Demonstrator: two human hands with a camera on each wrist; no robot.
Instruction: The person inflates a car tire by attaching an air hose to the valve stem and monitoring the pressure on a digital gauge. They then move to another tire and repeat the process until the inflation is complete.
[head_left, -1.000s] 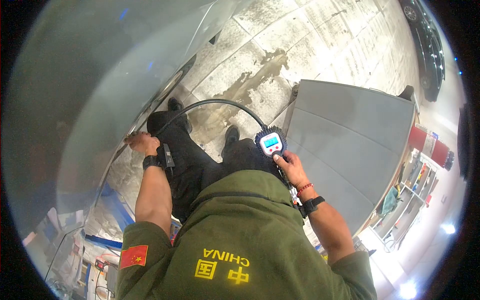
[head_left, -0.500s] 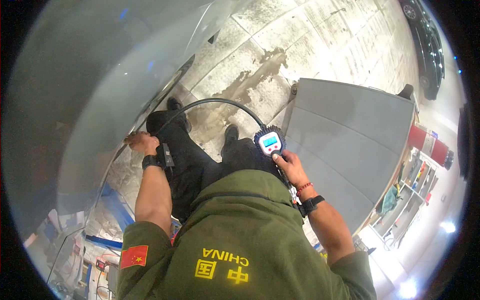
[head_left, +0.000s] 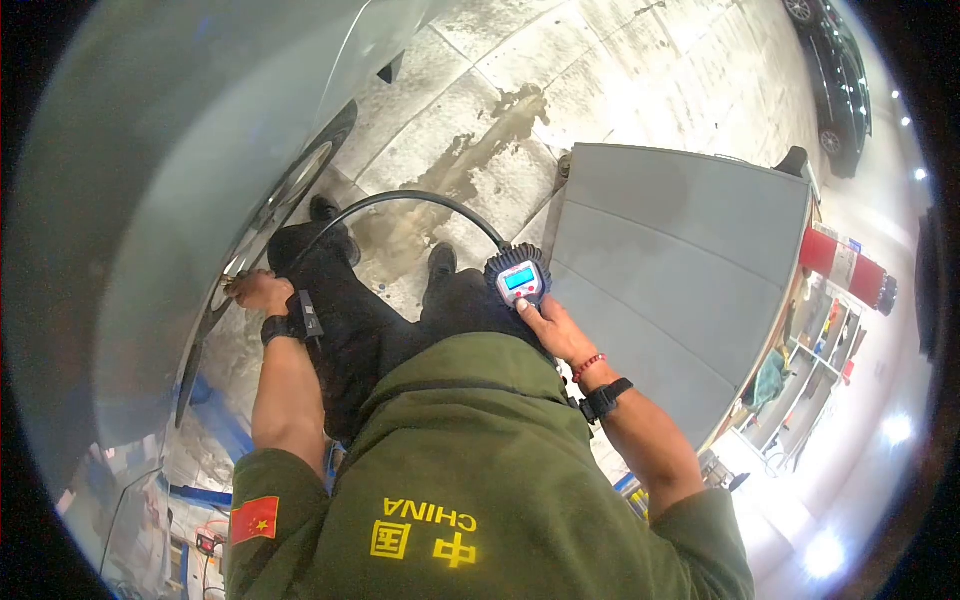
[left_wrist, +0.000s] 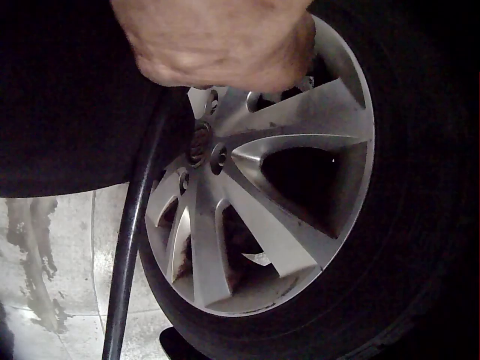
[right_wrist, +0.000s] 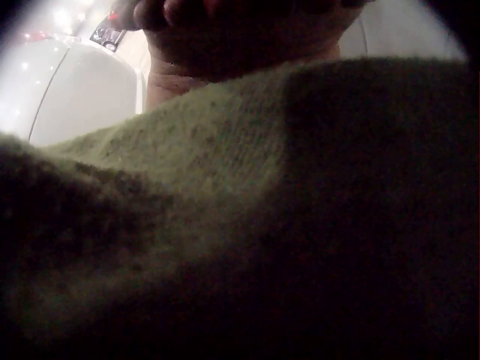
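My right hand grips a digital tire inflator gauge with a lit blue screen, its thumb just below the buttons. From the gauge a black hose arcs over to my left hand at the car wheel. The left fingers curl round the hose end, where a small brass-coloured fitting shows beside the wheel. In the left wrist view this hand covers the upper part of the silver alloy rim, hiding the fitting. The right wrist view shows mostly green cloth below the hand.
The grey car body rises close on the left. A grey-topped cabinet stands at the right, with a red cylinder and shelves beyond. Wet patches mark the pale tiled floor. A dark car is parked farther off.
The head view has shifted, so the hands, gauge and cabinet sit farther left in it. More of the wheel and the brass-coloured fitting show by the left hand. Both hands keep their hold.
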